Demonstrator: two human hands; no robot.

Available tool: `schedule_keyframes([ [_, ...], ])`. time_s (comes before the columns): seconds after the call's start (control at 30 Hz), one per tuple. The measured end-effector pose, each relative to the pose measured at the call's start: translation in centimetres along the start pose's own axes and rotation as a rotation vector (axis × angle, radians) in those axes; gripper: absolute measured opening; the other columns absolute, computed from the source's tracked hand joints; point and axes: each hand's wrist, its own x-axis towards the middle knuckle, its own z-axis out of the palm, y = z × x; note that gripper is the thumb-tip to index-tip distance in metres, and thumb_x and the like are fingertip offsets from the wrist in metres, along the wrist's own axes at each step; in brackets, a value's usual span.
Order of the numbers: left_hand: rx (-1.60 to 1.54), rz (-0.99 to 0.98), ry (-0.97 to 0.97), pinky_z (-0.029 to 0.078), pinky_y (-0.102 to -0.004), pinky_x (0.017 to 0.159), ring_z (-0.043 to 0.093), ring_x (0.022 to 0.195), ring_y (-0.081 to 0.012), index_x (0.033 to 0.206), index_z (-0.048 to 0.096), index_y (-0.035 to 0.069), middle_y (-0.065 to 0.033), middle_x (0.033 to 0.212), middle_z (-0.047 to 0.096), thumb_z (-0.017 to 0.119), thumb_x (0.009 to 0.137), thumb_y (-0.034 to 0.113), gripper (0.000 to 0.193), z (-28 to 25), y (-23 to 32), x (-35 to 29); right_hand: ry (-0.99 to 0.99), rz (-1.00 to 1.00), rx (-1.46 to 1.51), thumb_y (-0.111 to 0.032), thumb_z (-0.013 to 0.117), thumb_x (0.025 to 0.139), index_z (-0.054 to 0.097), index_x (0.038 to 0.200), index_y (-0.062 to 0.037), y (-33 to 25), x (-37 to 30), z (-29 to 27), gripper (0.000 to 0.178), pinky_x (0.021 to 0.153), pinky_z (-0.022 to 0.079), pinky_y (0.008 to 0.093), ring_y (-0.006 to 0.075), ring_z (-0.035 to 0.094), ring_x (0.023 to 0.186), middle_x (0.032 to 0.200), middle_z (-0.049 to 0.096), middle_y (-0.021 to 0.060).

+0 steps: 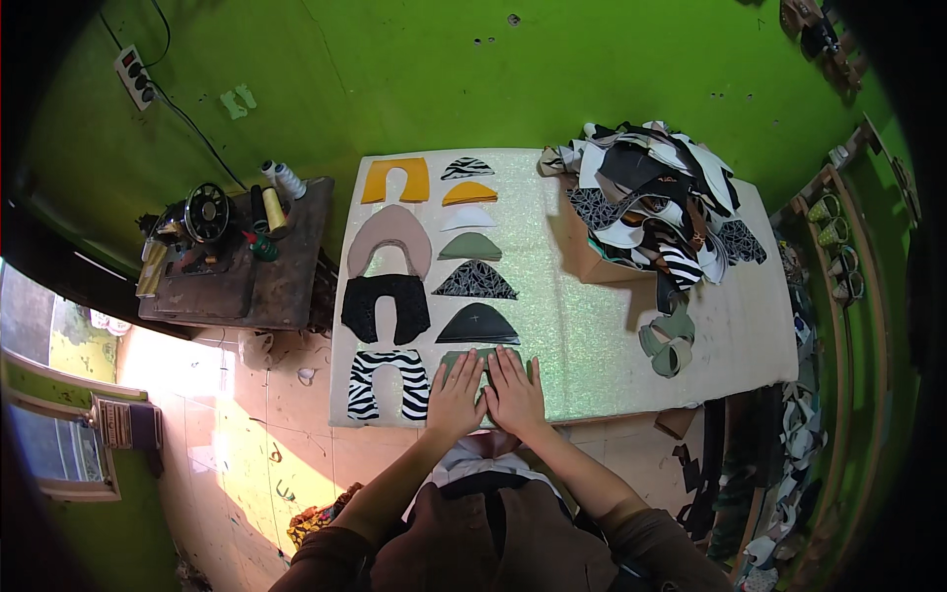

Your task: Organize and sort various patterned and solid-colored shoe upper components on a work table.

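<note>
My left hand point(456, 399) and my right hand point(516, 395) lie side by side at the table's front edge, fingers stretched out, palms down. Beneath them is an olive-green cut piece point(451, 359), mostly covered. Just beyond my fingertips sits a black half-moon piece point(478, 324). Farther up that column come a black-and-grey patterned piece point(475, 281), a green piece point(469, 247), a white piece point(468, 219), a yellow piece point(469, 194) and a zebra-striped piece point(467, 170). To their left runs a column of U-shaped pieces: yellow point(379, 183), beige point(380, 232), black point(359, 308) and zebra-striped point(362, 390).
A box point(598, 264) heaped with scraps point(651, 187) stands on the table's point(562, 360) right part. Green strips point(671, 340) lie before it. At left is a sewing machine point(206, 215) with thread cones point(289, 182) on a dark stand point(286, 286). Shelves with sandals point(834, 230) line the right wall.
</note>
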Motion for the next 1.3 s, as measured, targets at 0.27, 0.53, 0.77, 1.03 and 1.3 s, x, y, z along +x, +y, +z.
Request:
schedule_keyframes([
  [0.27,0.010,0.001,0.025,0.022,-0.0450,0.107,0.033,0.130,-0.0211,0.133,0.041,0.007,-0.0084,0.143,0.035,0.048,0.085,0.034,0.056,0.2,0.0,0.1,0.039,-0.004,0.026,-0.025,0.049,0.081,0.045,0.130,-0.0081,0.3,0.2,0.1,0.052,0.106,0.018,0.0563,0.0215,0.034,0.130,0.139,0.038,0.0081],
  [0.53,-0.137,0.010,0.080,0.024,-0.0479,0.105,0.036,0.127,-0.0326,0.119,0.051,0.003,-0.0149,0.134,0.043,0.053,0.082,0.019,0.041,-3.6,3.3,3.5,-0.040,-0.071,0.312,-0.019,0.048,0.087,0.054,0.118,-0.0070,4.9,0.6,-4.9,0.034,0.105,0.019,0.0571,0.0311,0.034,0.128,0.134,0.042,0.0120],
  [0.77,-0.339,0.212,0.202,0.040,-0.0404,0.091,0.052,0.107,-0.0296,0.106,0.057,0.002,-0.0130,0.112,0.056,0.056,0.077,0.007,0.030,-2.2,13.5,9.9,0.096,0.131,0.421,-0.006,0.054,0.077,0.060,0.095,-0.0044,14.3,-2.2,-10.3,0.020,0.082,0.041,0.0431,0.0310,0.051,0.097,0.100,0.054,0.0128],
  [1.03,-0.447,0.252,0.131,0.043,-0.0384,0.084,0.057,0.096,-0.0281,0.100,0.059,0.002,-0.0115,0.104,0.060,0.055,0.077,0.009,0.025,1.7,22.3,13.7,0.291,0.250,-0.228,-0.016,0.063,0.072,0.052,0.090,-0.0028,24.6,-5.4,-16.8,0.025,0.078,0.039,0.0423,0.0328,0.048,0.093,0.094,0.049,0.0157],
  [1.3,-0.469,0.152,0.078,0.047,-0.0414,0.073,0.060,0.081,-0.0334,0.097,0.059,0.001,-0.0150,0.094,0.061,0.054,0.077,0.011,0.022,2.4,26.4,15.5,-0.049,0.466,-0.039,-0.024,0.067,0.073,0.049,0.099,-0.0017,27.6,-7.1,-18.3,0.038,0.074,0.047,0.0431,0.0352,0.053,0.093,0.098,0.050,0.0180],
])
